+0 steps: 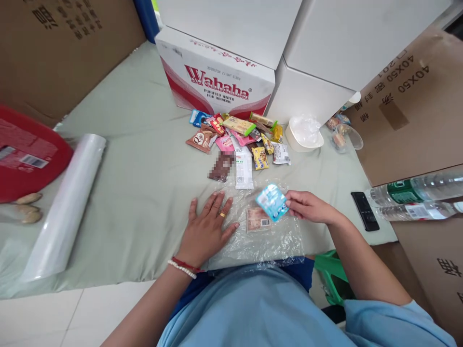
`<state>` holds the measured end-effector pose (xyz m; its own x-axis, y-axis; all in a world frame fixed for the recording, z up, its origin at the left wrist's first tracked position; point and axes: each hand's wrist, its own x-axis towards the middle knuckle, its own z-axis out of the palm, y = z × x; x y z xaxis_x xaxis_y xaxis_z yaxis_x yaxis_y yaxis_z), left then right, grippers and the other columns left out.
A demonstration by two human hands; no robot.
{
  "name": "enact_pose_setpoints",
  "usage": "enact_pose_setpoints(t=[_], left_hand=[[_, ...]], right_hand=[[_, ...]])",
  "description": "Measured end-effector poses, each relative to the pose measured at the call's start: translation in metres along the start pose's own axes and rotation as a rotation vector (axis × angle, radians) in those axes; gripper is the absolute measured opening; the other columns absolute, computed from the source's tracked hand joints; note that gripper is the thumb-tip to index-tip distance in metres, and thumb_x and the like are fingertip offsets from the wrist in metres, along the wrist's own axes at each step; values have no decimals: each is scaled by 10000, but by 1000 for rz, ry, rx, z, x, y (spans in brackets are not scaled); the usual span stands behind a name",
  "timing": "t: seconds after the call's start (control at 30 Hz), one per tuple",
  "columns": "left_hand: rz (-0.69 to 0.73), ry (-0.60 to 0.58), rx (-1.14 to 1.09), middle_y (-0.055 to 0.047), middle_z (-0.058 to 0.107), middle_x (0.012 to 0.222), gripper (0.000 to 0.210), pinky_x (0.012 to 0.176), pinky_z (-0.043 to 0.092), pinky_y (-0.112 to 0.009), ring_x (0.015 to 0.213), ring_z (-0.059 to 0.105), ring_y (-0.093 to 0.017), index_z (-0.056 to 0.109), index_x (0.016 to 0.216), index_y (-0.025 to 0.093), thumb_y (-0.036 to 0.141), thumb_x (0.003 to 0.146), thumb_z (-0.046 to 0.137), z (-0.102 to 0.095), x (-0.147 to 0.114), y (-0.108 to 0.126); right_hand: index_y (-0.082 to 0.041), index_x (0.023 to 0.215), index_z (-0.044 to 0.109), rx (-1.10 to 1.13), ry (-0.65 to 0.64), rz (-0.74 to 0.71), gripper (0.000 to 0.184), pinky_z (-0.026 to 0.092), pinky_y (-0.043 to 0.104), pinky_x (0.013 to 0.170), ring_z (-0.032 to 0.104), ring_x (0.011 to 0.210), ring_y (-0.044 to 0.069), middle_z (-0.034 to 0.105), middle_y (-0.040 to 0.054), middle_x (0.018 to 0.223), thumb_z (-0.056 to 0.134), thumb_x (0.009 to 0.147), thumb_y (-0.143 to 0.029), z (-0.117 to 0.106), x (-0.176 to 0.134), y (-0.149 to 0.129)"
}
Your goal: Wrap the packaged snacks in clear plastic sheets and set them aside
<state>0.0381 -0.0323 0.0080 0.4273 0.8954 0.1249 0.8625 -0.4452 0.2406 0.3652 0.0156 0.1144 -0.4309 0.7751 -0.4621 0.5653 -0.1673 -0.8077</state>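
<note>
My right hand [309, 206] pinches the right edge of a light-blue snack packet [272, 200], tilted just above the table. Under it, a pinkish-brown packet with a barcode [256, 220] lies on a sheet of clear plastic film [267, 246]. My left hand [209, 221] rests flat with fingers spread, partly on the film's left side. Beyond the hands is a pile of wrapped snacks: a white packet [244, 170], a dark brown packet [221, 166], a brown bag [201, 139], a yellow packet [260, 158] and several others.
Behind the snacks stands a Wahaha water carton [217, 72]. A white bowl [306, 140] holds crumpled plastic. Far right are a black phone [365, 211] and water bottles [415, 190]. Left lie a roll of plastic film [67, 207] and a red container [32, 154]. A green stool [334, 274] is below.
</note>
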Motion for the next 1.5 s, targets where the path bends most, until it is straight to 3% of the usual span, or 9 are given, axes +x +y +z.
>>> enact_pose_setpoints(t=[0.17, 0.27, 0.33, 0.43, 0.6, 0.83, 1.33, 1.43, 1.5], left_hand=[[-10, -27, -12, -159, 305, 1718, 653, 1289, 83, -713, 1593, 309, -349, 377, 1632, 215, 525, 1059, 422, -2, 1, 1], [-5, -31, 1, -165, 307, 1717, 659, 1286, 88, -716, 1593, 308, -350, 384, 1627, 201, 532, 1059, 420, -3, 1, 2], [-6, -34, 12, -164, 307, 1716, 657, 1288, 87, -710, 1595, 305, -345, 383, 1627, 198, 532, 1062, 416, -3, 2, 2], [-8, -40, 23, -159, 304, 1717, 653, 1291, 87, -701, 1596, 304, -338, 381, 1627, 201, 535, 1067, 404, -4, 2, 2], [2, -35, 30, -158, 297, 1720, 660, 1289, 98, -703, 1594, 307, -340, 356, 1639, 197, 525, 1069, 408, -5, 2, 1], [-7, -30, 29, -150, 291, 1722, 662, 1295, 100, -691, 1594, 310, -337, 355, 1640, 213, 528, 1063, 431, -4, 1, 2], [6, -9, 3, -188, 268, 1728, 677, 1266, 155, -725, 1557, 373, -371, 342, 1640, 197, 550, 1065, 389, 1, 0, -4], [-22, 46, -28, -207, 216, 1743, 698, 1244, 221, -738, 1581, 315, -410, 318, 1649, 195, 532, 1054, 458, -5, -4, -6], [-17, 146, -23, -218, 232, 1736, 725, 1254, 211, -741, 1611, 226, -426, 295, 1657, 196, 470, 1037, 552, -16, -11, -6]], right_hand=[[-190, 855, 655, -364, -253, -185, 248, 403, 240, 665, 531, 695, 126, 631, -23, 767, 532, 1009, -341, 4, 25, -6], [-194, 933, 719, -513, -221, -156, 196, 413, 257, 684, 578, 711, 147, 693, -6, 808, 555, 998, -278, 7, 37, -9], [-191, 1091, 742, -643, -82, -141, 207, 454, 290, 734, 618, 790, 191, 727, 37, 890, 615, 995, -323, 11, 37, -11], [-175, 1387, 652, -778, 103, -254, 541, 510, 415, 935, 617, 1084, 304, 716, 141, 1186, 744, 937, -461, 22, 30, -12], [-227, 1541, 530, -808, 84, -431, 820, 423, 556, 1159, 443, 1427, 372, 587, 165, 1483, 873, 829, -446, 57, 19, -1], [-200, 1482, 575, -937, 126, -420, 680, 418, 567, 1149, 472, 1367, 379, 622, 170, 1385, 810, 846, -249, 79, 21, 6], [-183, 1499, 537, -874, 158, -425, 724, 241, 681, 1257, 418, 1469, 382, 584, 192, 1475, 833, 868, -380, 84, 17, 19], [-207, 1545, 468, -797, 247, -481, 740, 262, 695, 1251, 388, 1506, 376, 474, 195, 1600, 793, 911, -406, 81, -1, 25], [-218, 1512, 489, -705, 380, -548, 592, 377, 649, 1201, 482, 1423, 344, 539, 189, 1525, 712, 975, -333, 78, -21, 31]])
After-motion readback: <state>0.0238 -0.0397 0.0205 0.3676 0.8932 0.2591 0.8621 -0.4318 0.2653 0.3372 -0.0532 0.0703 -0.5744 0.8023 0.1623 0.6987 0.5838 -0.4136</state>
